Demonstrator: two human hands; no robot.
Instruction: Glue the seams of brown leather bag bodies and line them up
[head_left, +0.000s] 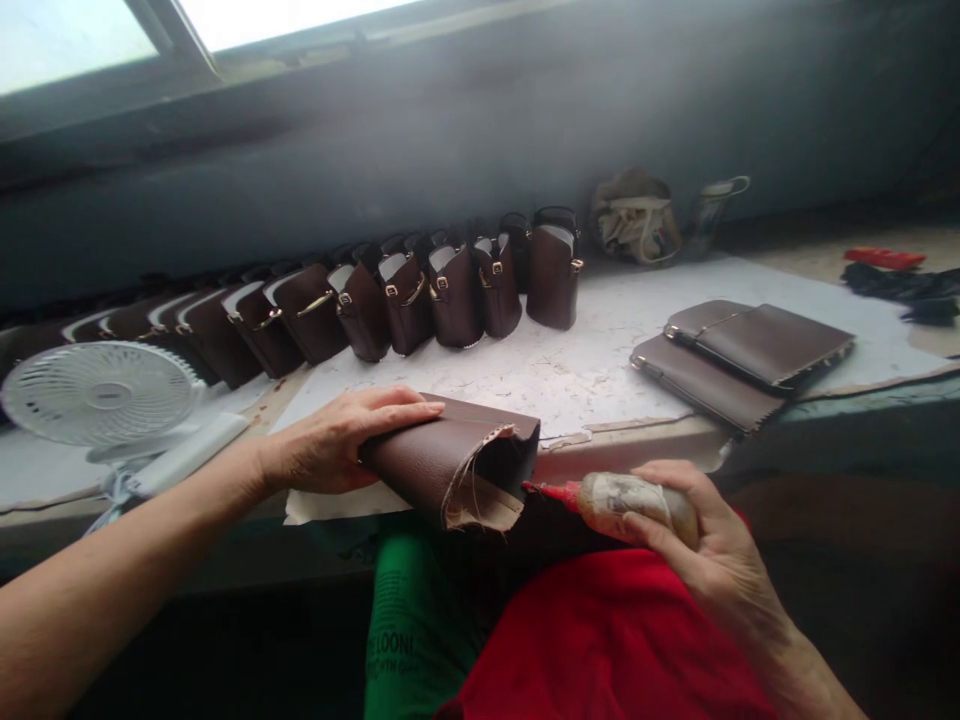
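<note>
My left hand is wrapped round the closed end of a brown leather pouch, holding it at the table's front edge. The pouch's open end faces right, with a jagged rim and loose threads. My right hand grips a glue bottle with a red nozzle, lying nearly level. The nozzle's tip is at the pouch's rim; whether it touches cannot be made out. Two flat brown leather pieces with metal fittings lie overlapping on the white paper to the right.
A long row of brown pouches stands along the back left. A white fan is at the left. Behind are a cloth bag and a bottle. A red object and dark cloth lie far right.
</note>
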